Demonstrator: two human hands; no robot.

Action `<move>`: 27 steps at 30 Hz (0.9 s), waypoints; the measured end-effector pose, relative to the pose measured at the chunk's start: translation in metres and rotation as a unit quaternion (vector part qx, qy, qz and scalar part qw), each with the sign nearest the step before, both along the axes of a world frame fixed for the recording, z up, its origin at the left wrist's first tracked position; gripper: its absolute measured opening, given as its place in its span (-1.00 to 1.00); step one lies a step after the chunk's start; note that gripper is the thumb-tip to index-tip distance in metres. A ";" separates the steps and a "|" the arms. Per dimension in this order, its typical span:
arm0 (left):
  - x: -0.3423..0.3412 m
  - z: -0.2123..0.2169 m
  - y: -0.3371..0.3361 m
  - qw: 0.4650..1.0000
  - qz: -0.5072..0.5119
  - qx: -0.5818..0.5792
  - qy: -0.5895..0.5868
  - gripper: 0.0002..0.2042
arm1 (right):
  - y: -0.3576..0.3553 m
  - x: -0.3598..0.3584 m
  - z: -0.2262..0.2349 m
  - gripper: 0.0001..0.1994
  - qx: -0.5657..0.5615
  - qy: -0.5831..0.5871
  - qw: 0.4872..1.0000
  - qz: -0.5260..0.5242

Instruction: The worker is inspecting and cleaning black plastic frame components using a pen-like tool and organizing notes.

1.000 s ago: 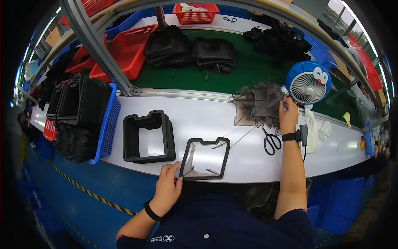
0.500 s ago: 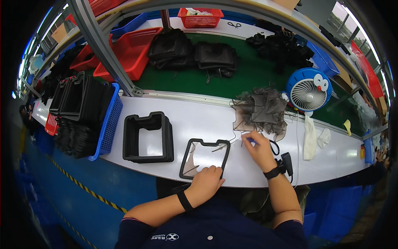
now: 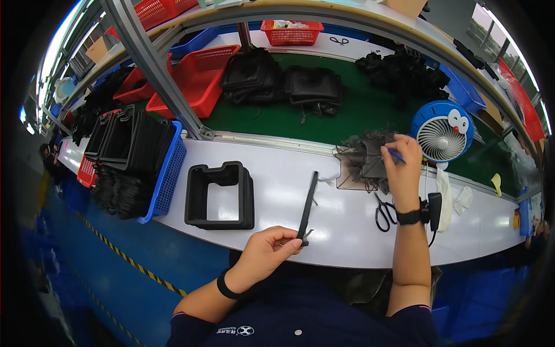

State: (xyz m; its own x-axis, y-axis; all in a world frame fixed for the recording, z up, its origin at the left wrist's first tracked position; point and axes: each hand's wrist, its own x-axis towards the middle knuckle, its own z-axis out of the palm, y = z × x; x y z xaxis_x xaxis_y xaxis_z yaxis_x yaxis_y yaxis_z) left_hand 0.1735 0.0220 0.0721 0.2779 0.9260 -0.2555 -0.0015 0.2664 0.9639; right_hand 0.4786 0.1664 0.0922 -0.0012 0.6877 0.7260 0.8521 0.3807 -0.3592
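My left hand (image 3: pixel 267 254) grips the lower end of a black frame (image 3: pixel 308 205), which stands tilted up and shows edge-on. Thin dark threads or mesh scraps hang at its side. My right hand (image 3: pixel 404 168) is at the pile of dark mesh pieces (image 3: pixel 363 163), its fingers closed around a slim blue pen-like tool (image 3: pixel 396 155). Whether those fingertips also pinch a mesh piece is unclear. Black-handled scissors (image 3: pixel 384 217) lie just below the pile. Left of the held frame, a neat stack of black frames (image 3: pixel 247 199) stands on the white table (image 3: pixel 277 196).
A blue basket (image 3: pixel 169 173) heaped with black frames stands at the left. Behind the table, a green surface (image 3: pixel 254 121) bears black bundles (image 3: pixel 313 89) and a red basket (image 3: pixel 188 87). A blue fan (image 3: pixel 442 133) and white gloves (image 3: pixel 444 194) are at the right. A metal post (image 3: pixel 156 69) rises at left.
My left hand has lifted the frame off the table and turned it edge-on. My right hand has moved up and away to the mesh pile, uncovering the scissors. The view has shifted slightly.
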 end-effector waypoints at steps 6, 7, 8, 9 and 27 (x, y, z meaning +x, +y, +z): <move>-0.011 -0.023 -0.001 0.977 0.046 -0.150 -0.141 -0.81 | -0.117 -0.094 -0.015 -0.84 -0.182 0.202 0.905 0.327; -0.010 -0.030 -0.002 0.974 0.049 -0.162 -0.150 -0.78 | -0.124 -0.102 -0.024 -0.84 -0.191 0.201 0.900 0.336; -0.012 -0.036 -0.003 0.974 0.047 -0.165 -0.148 -0.78 | -0.129 -0.107 -0.033 -0.84 -0.193 0.204 0.900 0.333; -0.013 -0.040 -0.004 0.975 0.051 -0.166 -0.138 -0.78 | -0.135 -0.110 -0.042 -0.83 -0.219 0.209 0.890 0.340; -0.014 -0.050 -0.010 0.983 0.054 -0.147 -0.094 -0.81 | -0.145 -0.115 -0.069 -0.80 -0.231 0.188 0.891 0.342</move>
